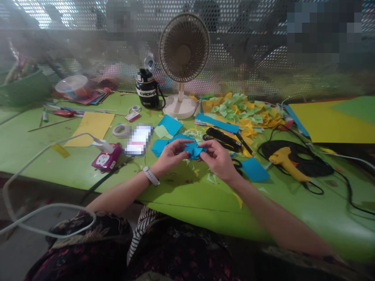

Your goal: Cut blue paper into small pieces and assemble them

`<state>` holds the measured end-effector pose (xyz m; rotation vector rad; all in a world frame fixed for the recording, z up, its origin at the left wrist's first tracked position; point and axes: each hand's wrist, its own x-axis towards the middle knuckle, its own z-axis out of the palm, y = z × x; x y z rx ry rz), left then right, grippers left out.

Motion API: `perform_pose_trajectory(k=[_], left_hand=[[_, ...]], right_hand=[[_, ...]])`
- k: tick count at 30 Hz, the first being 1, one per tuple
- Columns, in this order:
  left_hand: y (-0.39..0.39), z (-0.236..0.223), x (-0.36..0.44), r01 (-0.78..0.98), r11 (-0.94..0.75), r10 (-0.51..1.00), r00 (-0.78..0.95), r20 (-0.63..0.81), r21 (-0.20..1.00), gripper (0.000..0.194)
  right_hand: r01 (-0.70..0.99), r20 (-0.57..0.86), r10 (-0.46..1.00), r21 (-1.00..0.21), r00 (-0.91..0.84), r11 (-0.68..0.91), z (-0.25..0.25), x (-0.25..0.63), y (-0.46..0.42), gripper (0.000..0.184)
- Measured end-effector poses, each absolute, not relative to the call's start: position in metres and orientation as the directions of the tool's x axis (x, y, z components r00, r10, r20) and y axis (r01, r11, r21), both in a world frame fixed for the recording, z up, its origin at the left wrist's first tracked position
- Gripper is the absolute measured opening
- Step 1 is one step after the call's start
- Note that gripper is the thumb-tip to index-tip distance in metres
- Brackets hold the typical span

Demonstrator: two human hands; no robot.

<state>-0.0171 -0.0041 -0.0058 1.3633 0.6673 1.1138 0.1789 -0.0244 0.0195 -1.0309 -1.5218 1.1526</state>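
Between my two hands, above the green table, is a blue paper flower (193,149) with pointed petals. My left hand (173,155) pinches its left side, a white band on the wrist. On the right side, my right hand (217,157) grips the petals between thumb and fingers. Behind my left hand lie blue paper pieces (159,146), with a blue square (170,124) and a pale green square (162,131) farther back. A black stapler (224,139) lies just beyond my right hand. Another blue paper square (255,169) rests to its right, beside partly hidden black scissors (238,166).
A yellow glue gun (290,164) and black cable coil stand right. Yellow and green paper flowers (237,109) are heaped behind. A fan (180,105), black bottle (147,91), phone (138,140), tape roll (121,131) and purple power socket (107,158) with a white cable occupy the back and left.
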Motion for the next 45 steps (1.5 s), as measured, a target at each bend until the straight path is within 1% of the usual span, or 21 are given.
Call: perform_pose_trajectory(k=[3, 6, 12, 17, 19, 22, 24, 27, 32, 36, 39, 41, 45], left_hand=[[-0.004, -0.005, -0.016, -0.252, -0.159, 0.904, 0.352, 0.243, 0.954, 0.036], [-0.003, -0.004, -0.015, -0.279, -0.147, 0.904, 0.352, 0.244, 0.949, 0.035], [-0.003, -0.006, -0.014, -0.329, -0.09, 0.916, 0.342, 0.207, 0.94, 0.037], [-0.004, -0.005, -0.013, -0.336, -0.049, 0.919, 0.354, 0.174, 0.941, 0.038], [-0.004, -0.004, -0.014, -0.335, -0.044, 0.92, 0.355, 0.169, 0.941, 0.038], [-0.006, -0.002, -0.014, -0.326, -0.037, 0.916, 0.366, 0.162, 0.945, 0.039], [-0.007, -0.002, -0.014, -0.318, -0.029, 0.914, 0.376, 0.153, 0.948, 0.042], [-0.008, -0.002, -0.014, -0.321, -0.016, 0.918, 0.37, 0.141, 0.947, 0.046], [-0.008, -0.003, -0.012, -0.355, 0.013, 0.915, 0.381, 0.132, 0.935, 0.057], [-0.008, -0.004, -0.012, -0.362, 0.034, 0.916, 0.384, 0.116, 0.932, 0.06], [-0.008, -0.004, -0.012, -0.36, 0.04, 0.924, 0.369, 0.102, 0.932, 0.061], [-0.009, -0.004, -0.012, -0.359, 0.043, 0.932, 0.352, 0.092, 0.932, 0.061], [-0.008, -0.003, -0.013, -0.341, 0.057, 0.944, 0.323, 0.06, 0.938, 0.061]], right_hand=[[0.143, 0.199, 0.956, -0.962, -0.217, 0.233, 0.018, 0.18, -0.024, 0.021], [0.204, 0.243, 0.952, -0.938, -0.183, 0.279, 0.015, 0.18, -0.024, 0.02], [0.236, 0.3, 0.942, -0.914, -0.15, 0.328, 0.011, 0.182, -0.021, 0.015], [0.285, 0.398, 0.899, -0.853, -0.185, 0.437, 0.012, 0.183, -0.022, 0.01], [0.323, 0.472, 0.861, -0.797, -0.191, 0.509, 0.013, 0.183, -0.023, 0.008], [0.426, 0.589, 0.784, -0.669, -0.195, 0.609, 0.014, 0.183, -0.024, 0.01], [0.481, 0.642, 0.735, -0.584, -0.22, 0.654, 0.013, 0.184, -0.024, 0.014], [0.512, 0.689, 0.671, -0.486, -0.274, 0.708, 0.012, 0.185, -0.023, 0.018], [0.526, 0.714, 0.623, -0.414, -0.319, 0.743, 0.009, 0.186, -0.021, 0.023], [0.557, 0.734, 0.575, -0.325, -0.36, 0.764, 0.007, 0.187, -0.02, 0.025], [0.582, 0.717, 0.566, -0.274, -0.407, 0.766, 0.007, 0.187, -0.02, 0.025], [0.594, 0.68, 0.598, -0.29, -0.424, 0.751, 0.007, 0.186, -0.021, 0.026], [0.581, 0.606, 0.665, -0.375, -0.436, 0.722, 0.009, 0.183, -0.022, 0.027]])
